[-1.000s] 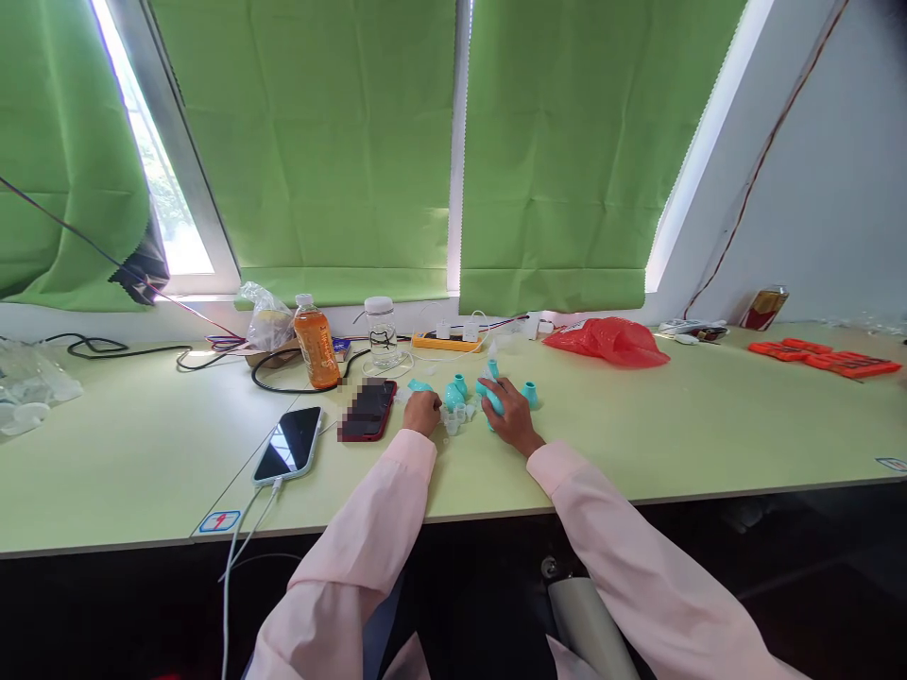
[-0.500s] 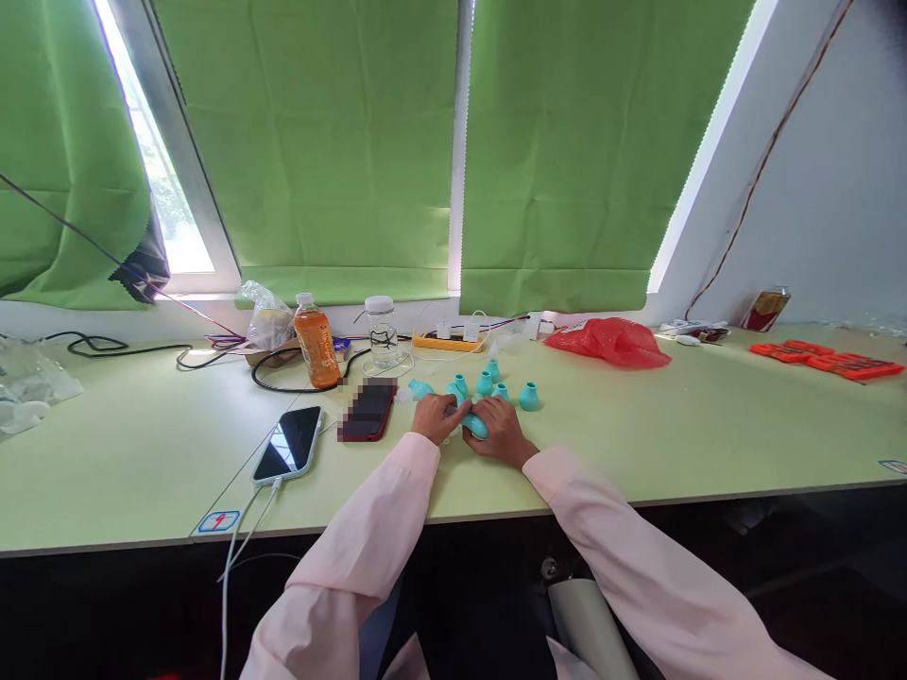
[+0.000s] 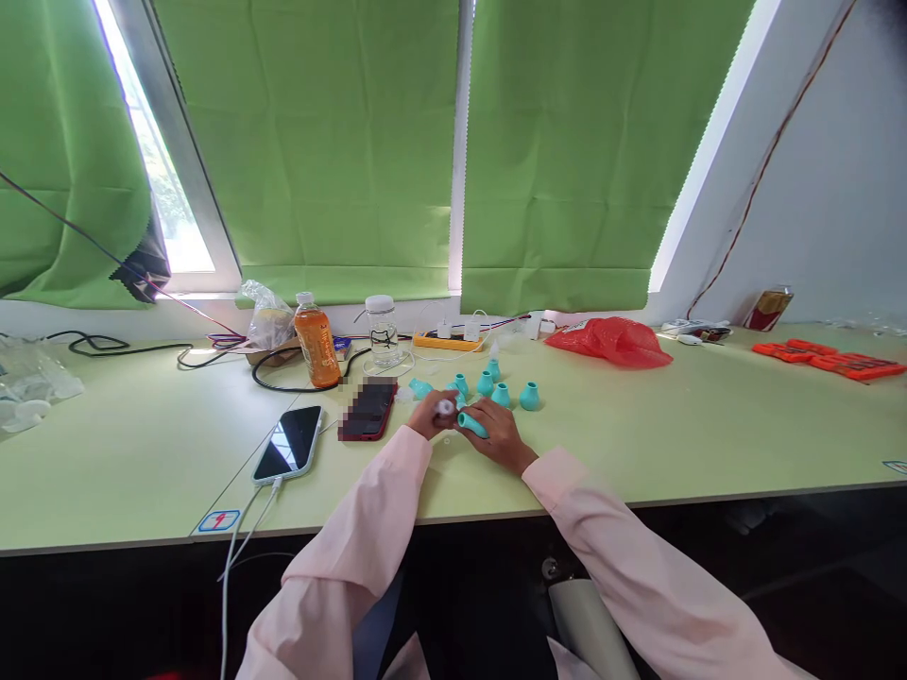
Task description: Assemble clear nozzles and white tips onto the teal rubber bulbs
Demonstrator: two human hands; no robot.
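Observation:
My left hand (image 3: 430,413) is closed around a small whitish, translucent piece (image 3: 445,408) with a round end. Close beside it, my right hand (image 3: 500,432) grips a teal rubbery bulb (image 3: 472,425), its open neck turned toward the left hand. Just beyond my fingers stand several more teal bulbs, among them one at the right (image 3: 529,396) and one nearer the middle (image 3: 501,395). Another teal bulb (image 3: 420,388) lies tipped on its side by the red-edged phone. A tiny ring (image 3: 447,441) rests on the table below my hands.
Left of my hands lie a dark phone (image 3: 369,409) and a charging phone (image 3: 289,444). Behind stand an orange drink bottle (image 3: 316,342), a clear jar (image 3: 383,335) and a yellow power strip (image 3: 448,342). A red plastic bag (image 3: 609,342) and orange tool cases (image 3: 829,360) are at the right.
My hands have come apart slightly. The whitish piece now shows in my left hand, apart from the teal bulb, whose open neck has come into view in my right hand.

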